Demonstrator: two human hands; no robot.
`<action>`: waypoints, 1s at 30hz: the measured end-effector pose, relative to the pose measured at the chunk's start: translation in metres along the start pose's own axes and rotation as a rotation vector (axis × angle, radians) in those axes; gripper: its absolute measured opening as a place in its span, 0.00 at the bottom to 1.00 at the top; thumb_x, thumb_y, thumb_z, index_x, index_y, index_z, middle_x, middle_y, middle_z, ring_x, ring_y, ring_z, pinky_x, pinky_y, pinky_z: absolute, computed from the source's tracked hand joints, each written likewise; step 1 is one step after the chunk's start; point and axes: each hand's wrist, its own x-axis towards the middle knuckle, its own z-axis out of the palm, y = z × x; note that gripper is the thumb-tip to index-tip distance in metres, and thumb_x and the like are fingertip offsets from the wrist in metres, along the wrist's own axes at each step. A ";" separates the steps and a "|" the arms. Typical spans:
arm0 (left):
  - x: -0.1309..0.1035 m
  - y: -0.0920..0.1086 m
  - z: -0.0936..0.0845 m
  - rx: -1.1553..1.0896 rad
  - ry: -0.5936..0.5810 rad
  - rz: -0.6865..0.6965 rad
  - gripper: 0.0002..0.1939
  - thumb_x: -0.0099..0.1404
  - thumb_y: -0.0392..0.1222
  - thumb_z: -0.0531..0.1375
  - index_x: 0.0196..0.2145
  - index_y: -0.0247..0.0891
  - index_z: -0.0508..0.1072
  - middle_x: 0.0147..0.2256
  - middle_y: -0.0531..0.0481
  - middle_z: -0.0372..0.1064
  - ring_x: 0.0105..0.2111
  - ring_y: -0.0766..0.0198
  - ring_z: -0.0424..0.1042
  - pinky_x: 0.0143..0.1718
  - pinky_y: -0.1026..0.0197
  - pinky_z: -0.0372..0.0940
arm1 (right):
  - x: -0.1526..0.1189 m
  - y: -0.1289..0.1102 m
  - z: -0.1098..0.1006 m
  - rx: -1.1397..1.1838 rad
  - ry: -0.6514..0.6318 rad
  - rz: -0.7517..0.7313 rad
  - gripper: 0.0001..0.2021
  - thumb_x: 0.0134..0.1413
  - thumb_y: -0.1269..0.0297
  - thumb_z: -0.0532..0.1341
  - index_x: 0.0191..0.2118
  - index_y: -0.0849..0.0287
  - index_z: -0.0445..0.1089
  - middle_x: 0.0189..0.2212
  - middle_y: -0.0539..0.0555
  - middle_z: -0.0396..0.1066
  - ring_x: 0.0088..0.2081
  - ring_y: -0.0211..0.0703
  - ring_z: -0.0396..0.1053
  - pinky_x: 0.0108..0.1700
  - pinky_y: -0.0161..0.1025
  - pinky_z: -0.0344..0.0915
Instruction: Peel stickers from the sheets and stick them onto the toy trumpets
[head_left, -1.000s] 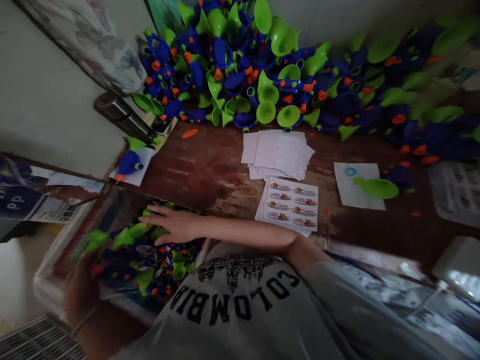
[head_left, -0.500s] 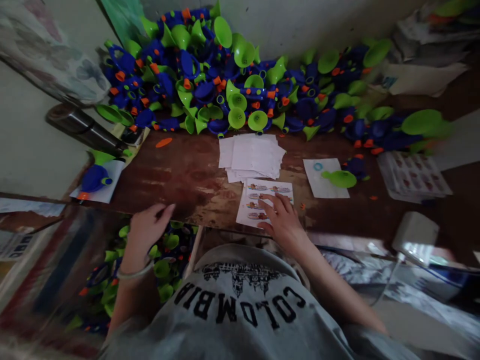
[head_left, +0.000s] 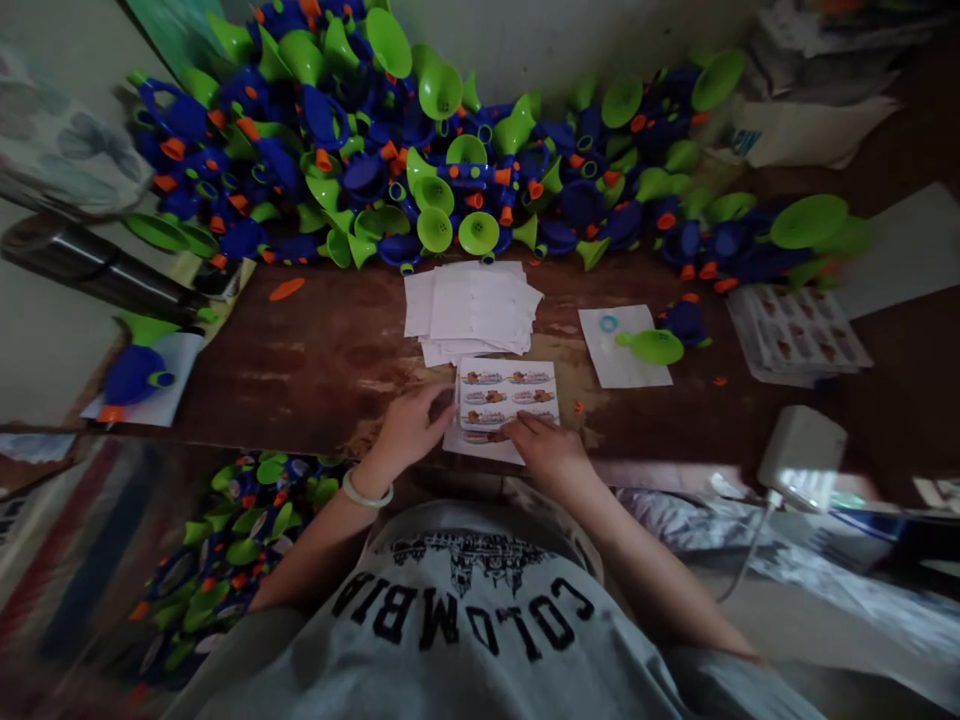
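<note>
Two overlapping sticker sheets (head_left: pixel 499 390) with small printed pictures lie near the front edge of the brown table (head_left: pixel 315 350). My right hand (head_left: pixel 546 447) rests with its fingertips on the lower right of the top sheet, fingers spread a little. At the sheets' left edge is my left hand (head_left: pixel 410 430), thumb and fingers apart, with nothing held; a bracelet (head_left: pixel 367 490) circles that wrist. Just behind the sheets sits a loose stack of white papers (head_left: pixel 480 308).
Blue and green toy horns (head_left: pixel 435 185) are heaped along the wall. A dark flask (head_left: pixel 90 265) lies at the left. To the right are a white paper (head_left: pixel 622 350), more sticker sheets (head_left: pixel 795 330) and a white adapter (head_left: pixel 802 455). Below left are more horns (head_left: pixel 225 550).
My left hand has moved right to the sheets. A second printed sheet now overlaps the first, and my right hand has shifted to its lower edge. The view has moved slightly.
</note>
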 end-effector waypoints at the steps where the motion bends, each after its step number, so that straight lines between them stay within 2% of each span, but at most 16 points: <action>1: 0.002 -0.001 -0.001 -0.008 0.024 -0.005 0.16 0.68 0.51 0.66 0.50 0.43 0.82 0.40 0.44 0.82 0.39 0.51 0.79 0.49 0.50 0.73 | 0.001 0.002 0.001 0.012 0.007 0.017 0.15 0.66 0.75 0.59 0.46 0.52 0.82 0.45 0.58 0.85 0.46 0.50 0.84 0.40 0.41 0.77; 4: 0.010 -0.001 -0.002 -0.154 0.092 -0.092 0.18 0.66 0.54 0.69 0.49 0.42 0.80 0.37 0.47 0.80 0.35 0.56 0.78 0.43 0.56 0.73 | 0.005 0.010 -0.001 0.061 0.025 0.046 0.10 0.68 0.70 0.62 0.41 0.52 0.83 0.40 0.55 0.86 0.39 0.47 0.84 0.35 0.38 0.75; 6: 0.016 0.000 0.000 -0.342 0.079 -0.199 0.23 0.64 0.58 0.71 0.49 0.41 0.78 0.33 0.50 0.78 0.30 0.59 0.76 0.35 0.59 0.72 | 0.007 0.016 -0.007 0.112 0.031 0.034 0.09 0.66 0.69 0.65 0.39 0.51 0.83 0.37 0.51 0.86 0.37 0.45 0.84 0.35 0.37 0.76; 9: 0.024 0.000 0.005 -0.526 0.004 -0.292 0.32 0.66 0.71 0.65 0.52 0.40 0.74 0.27 0.53 0.74 0.21 0.61 0.74 0.24 0.60 0.69 | 0.007 0.026 -0.023 0.193 0.058 -0.012 0.14 0.64 0.74 0.63 0.40 0.48 0.84 0.38 0.48 0.87 0.38 0.42 0.85 0.40 0.37 0.80; 11: 0.029 0.000 0.009 -0.574 -0.039 -0.310 0.39 0.67 0.77 0.59 0.55 0.39 0.73 0.24 0.53 0.72 0.19 0.60 0.73 0.20 0.61 0.66 | 0.003 0.031 -0.036 0.223 0.102 -0.036 0.20 0.65 0.77 0.59 0.44 0.47 0.85 0.41 0.49 0.88 0.43 0.43 0.86 0.46 0.41 0.82; 14: 0.034 0.004 0.010 -0.712 -0.156 -0.403 0.44 0.67 0.81 0.54 0.58 0.37 0.72 0.23 0.51 0.73 0.19 0.60 0.73 0.18 0.63 0.63 | -0.005 0.032 -0.052 0.265 0.286 -0.135 0.21 0.68 0.75 0.56 0.44 0.45 0.85 0.42 0.49 0.88 0.52 0.47 0.84 0.59 0.53 0.81; 17: 0.037 0.014 0.006 -0.873 -0.355 -0.517 0.45 0.66 0.79 0.60 0.62 0.37 0.71 0.26 0.51 0.74 0.20 0.63 0.72 0.18 0.65 0.62 | -0.009 0.025 -0.061 0.327 0.562 -0.327 0.17 0.70 0.70 0.60 0.46 0.38 0.84 0.38 0.46 0.87 0.54 0.50 0.82 0.67 0.63 0.76; 19: 0.036 0.023 0.002 -0.972 -0.456 -0.481 0.46 0.61 0.71 0.70 0.66 0.40 0.69 0.31 0.49 0.78 0.24 0.64 0.75 0.23 0.65 0.67 | -0.008 0.019 -0.063 0.317 0.655 -0.380 0.17 0.70 0.68 0.61 0.50 0.34 0.82 0.38 0.46 0.87 0.56 0.51 0.81 0.67 0.65 0.75; 21: 0.033 0.032 -0.001 -1.071 -0.474 -0.386 0.50 0.56 0.57 0.78 0.70 0.47 0.66 0.41 0.48 0.81 0.33 0.62 0.80 0.33 0.64 0.74 | -0.006 0.015 -0.063 0.274 0.713 -0.358 0.19 0.69 0.68 0.62 0.51 0.30 0.82 0.40 0.48 0.86 0.58 0.53 0.79 0.65 0.66 0.76; 23: 0.029 0.039 -0.003 -1.130 -0.452 -0.319 0.52 0.55 0.49 0.80 0.72 0.51 0.64 0.49 0.47 0.81 0.41 0.59 0.83 0.42 0.60 0.78 | -0.005 0.013 -0.061 0.232 0.792 -0.307 0.20 0.68 0.68 0.62 0.50 0.28 0.82 0.43 0.49 0.85 0.61 0.55 0.75 0.64 0.65 0.77; 26: 0.024 0.043 -0.003 -1.098 -0.441 -0.294 0.46 0.57 0.48 0.78 0.70 0.52 0.68 0.55 0.45 0.81 0.44 0.57 0.83 0.44 0.56 0.80 | -0.004 0.012 -0.055 0.190 0.864 -0.208 0.21 0.67 0.67 0.64 0.49 0.22 0.81 0.50 0.48 0.81 0.65 0.57 0.71 0.65 0.66 0.75; 28: 0.021 0.043 -0.002 -0.983 -0.347 -0.233 0.36 0.60 0.50 0.76 0.65 0.51 0.75 0.58 0.46 0.79 0.42 0.59 0.82 0.42 0.56 0.80 | -0.003 0.012 -0.049 0.250 0.846 -0.076 0.21 0.70 0.62 0.61 0.57 0.22 0.77 0.63 0.49 0.73 0.70 0.59 0.68 0.66 0.68 0.74; 30: 0.019 0.043 -0.002 -0.827 -0.162 -0.101 0.25 0.65 0.52 0.73 0.59 0.49 0.81 0.61 0.48 0.78 0.47 0.58 0.82 0.49 0.53 0.81 | 0.000 0.012 -0.042 0.434 0.770 0.061 0.24 0.75 0.55 0.53 0.70 0.28 0.66 0.75 0.52 0.59 0.72 0.60 0.66 0.65 0.66 0.76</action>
